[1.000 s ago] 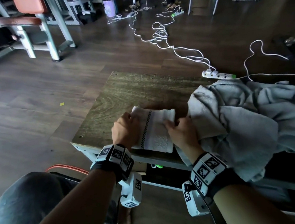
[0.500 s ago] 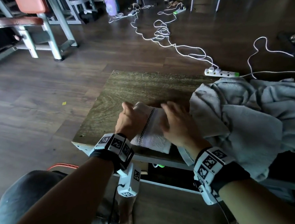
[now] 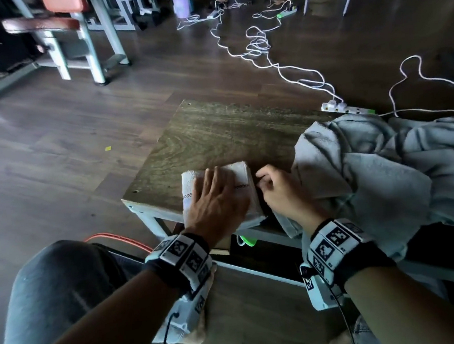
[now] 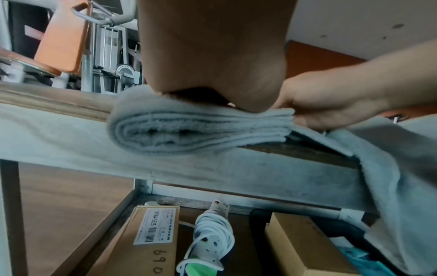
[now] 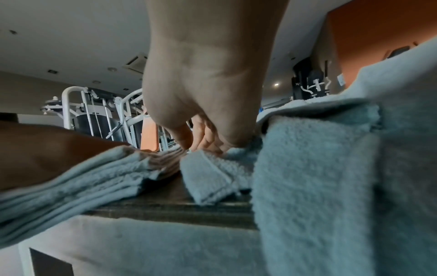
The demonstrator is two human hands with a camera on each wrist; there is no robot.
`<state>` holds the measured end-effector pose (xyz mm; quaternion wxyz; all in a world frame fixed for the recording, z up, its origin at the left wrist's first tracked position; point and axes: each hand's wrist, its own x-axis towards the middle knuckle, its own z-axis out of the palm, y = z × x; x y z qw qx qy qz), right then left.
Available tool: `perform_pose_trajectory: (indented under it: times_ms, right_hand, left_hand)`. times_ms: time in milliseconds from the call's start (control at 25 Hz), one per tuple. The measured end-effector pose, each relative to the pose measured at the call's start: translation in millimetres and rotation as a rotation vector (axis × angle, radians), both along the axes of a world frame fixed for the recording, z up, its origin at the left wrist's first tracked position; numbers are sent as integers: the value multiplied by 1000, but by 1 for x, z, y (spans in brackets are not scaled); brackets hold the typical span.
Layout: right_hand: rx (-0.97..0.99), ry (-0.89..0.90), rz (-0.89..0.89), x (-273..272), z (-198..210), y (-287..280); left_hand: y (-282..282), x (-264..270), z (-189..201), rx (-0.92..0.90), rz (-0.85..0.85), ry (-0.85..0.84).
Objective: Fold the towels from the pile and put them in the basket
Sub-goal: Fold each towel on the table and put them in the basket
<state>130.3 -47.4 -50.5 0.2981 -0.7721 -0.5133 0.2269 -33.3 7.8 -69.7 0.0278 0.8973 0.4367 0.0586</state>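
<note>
A folded white towel [image 3: 241, 176] with a dark stitched stripe lies at the near edge of the wooden table [image 3: 217, 134]. Its stacked layers [image 4: 189, 130] overhang the table's front. My left hand [image 3: 216, 189] lies flat on top of it, fingers straight, pressing down. My right hand [image 3: 265, 179] sits at the towel's right side with fingers curled. Its thumb and fingers [image 5: 196, 138] pinch the layered edge [image 5: 94, 177]. The pile of crumpled grey towels [image 3: 372, 181] covers the table's right half, touching my right wrist. No basket is clearly in view.
A white power strip [image 3: 346, 108] and loose white cables [image 3: 258, 40] lie on the wooden floor beyond the table. A gym bench [image 3: 70, 23] stands far left. Cardboard boxes [image 4: 151, 233] and a coiled extension lead [image 4: 212, 233] fill the shelf under the table. An orange curved rim [image 3: 116, 237] shows by my knee.
My left hand went from gripping the towel's left side to lying flat on top. My right hand slid off the towel to its right edge. The towel now looks narrower, its stripe running crosswise.
</note>
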Motion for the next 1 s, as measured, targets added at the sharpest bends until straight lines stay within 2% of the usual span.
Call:
perform_pose_trajectory:
  times_ms: [160, 240, 320, 400, 440, 520, 640, 800, 1000]
  right_hand:
    - [50, -53, 78, -9, -4, 0]
    - [40, -93, 89, -14, -6, -3]
    - [-4, -140, 51, -17, -3, -2]
    - [16, -320, 21, -27, 4, 3]
    - [78, -402, 46, -36, 7, 7]
    - [181, -444, 143, -56, 4, 20]
    - [144, -415, 213, -75, -17, 31]
    - [51, -490, 239, -71, -27, 35]
    - [43, -526, 243, -68, -31, 33]
  left_hand:
    - [-9, 9, -5, -110, 64, 8]
    - [-5, 9, -2, -160, 35, -28]
    - [5, 1, 6, -252, -53, -203]
    - [14, -13, 7, -195, -95, -381]
    - [16, -19, 5, -128, -56, -384]
    - [14, -27, 1, -56, 27, -299]
    - [11, -30, -13, -63, 30, -233]
    - [19, -35, -22, -43, 37, -304]
    - [16, -36, -18, -135, 93, -330]
